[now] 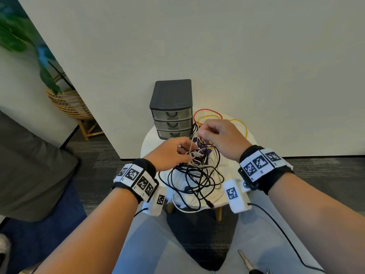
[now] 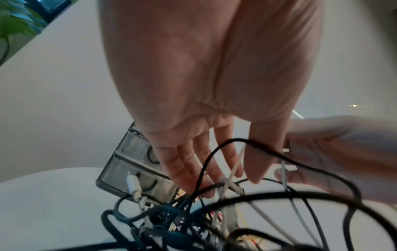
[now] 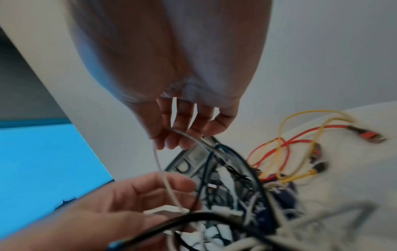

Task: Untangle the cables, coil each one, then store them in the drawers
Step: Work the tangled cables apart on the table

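White cable (image 1: 191, 149) pinched in the right hand (image 1: 219, 138), the left hand (image 1: 171, 153) gripping the tangle (image 1: 194, 175) on the table (image 1: 150, 139) (drawers (image 1: 171, 117) shut): best feed its free end through, not tug.

Head view downward; both wrist views close on tangled cables (image 1: 194, 175).

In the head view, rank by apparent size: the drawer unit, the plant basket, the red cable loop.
1. Drawer unit, largest.
2. Plant basket, partly cut off by the wall, so its rank against the drawer unit is unsure.
3. Red cable loop, smallest.
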`<state>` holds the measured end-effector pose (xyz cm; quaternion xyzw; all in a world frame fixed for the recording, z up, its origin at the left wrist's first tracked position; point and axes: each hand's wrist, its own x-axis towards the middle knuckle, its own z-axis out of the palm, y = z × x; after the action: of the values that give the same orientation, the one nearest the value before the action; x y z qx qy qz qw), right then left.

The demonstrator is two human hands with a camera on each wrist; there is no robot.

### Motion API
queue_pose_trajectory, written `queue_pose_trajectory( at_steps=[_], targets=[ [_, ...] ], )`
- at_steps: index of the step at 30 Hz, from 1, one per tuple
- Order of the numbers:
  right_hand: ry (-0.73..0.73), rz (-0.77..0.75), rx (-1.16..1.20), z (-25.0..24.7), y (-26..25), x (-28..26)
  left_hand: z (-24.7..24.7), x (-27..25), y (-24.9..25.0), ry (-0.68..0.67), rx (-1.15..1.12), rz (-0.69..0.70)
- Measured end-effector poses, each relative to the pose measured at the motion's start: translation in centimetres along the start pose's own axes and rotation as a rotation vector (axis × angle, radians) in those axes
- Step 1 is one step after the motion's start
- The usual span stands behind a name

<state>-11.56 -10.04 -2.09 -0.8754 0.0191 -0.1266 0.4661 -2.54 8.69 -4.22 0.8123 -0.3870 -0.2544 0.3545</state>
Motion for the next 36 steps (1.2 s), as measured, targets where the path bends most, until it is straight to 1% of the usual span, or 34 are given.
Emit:
queue_pose_trajectory(
  at_steps=[6,9,12,14,16,19,21,25,29,31,36],
  targets=[
    [0.099,-0.035,0.183,-1.5,-3.5,0.6,0.0,0.6,1.2,0.127,0.103,0.086],
    [0.185,-0.095,0.4,-2.9,-5.1,0.8,-0.1,1.0,1.1,0.174,0.148,0.094],
    [0.267,-0.146,0.62,-4.9,-6.7,1.1,0.0,1.1,0.4,0.126,0.201,0.064],
    [0.321,-0.163,0.678,-6.2,-7.3,1.4,0.3,1.0,0.1,0.124,0.162,0.042],
    [0.353,-0.149,0.612,-6.9,-7.3,1.6,0.5,1.0,0.2,0.155,0.119,0.032],
    [0.334,-0.111,0.484,-6.9,-6.6,1.5,0.5,1.1,0.4,0.144,0.087,0.036],
    [0.32,-0.088,0.404,-6.7,-6.1,1.4,0.5,1.1,0.6,0.121,0.097,0.033],
    [0.347,-0.057,0.234,-6.8,-6.1,1.1,0.6,1.1,1.1,0.095,0.174,0.031],
    [0.275,-0.073,0.195,-7.1,-5.7,0.9,0.5,1.3,2.3,0.142,0.147,0.046],
    [0.222,-0.076,0.185,-6.7,-5.2,0.7,0.2,1.7,2.9,0.135,0.036,0.025],
    [0.097,-0.064,0.173,-5.9,-3.1,-0.3,0.3,2.0,3.9,0.002,-0.387,-0.088]
  ],
)
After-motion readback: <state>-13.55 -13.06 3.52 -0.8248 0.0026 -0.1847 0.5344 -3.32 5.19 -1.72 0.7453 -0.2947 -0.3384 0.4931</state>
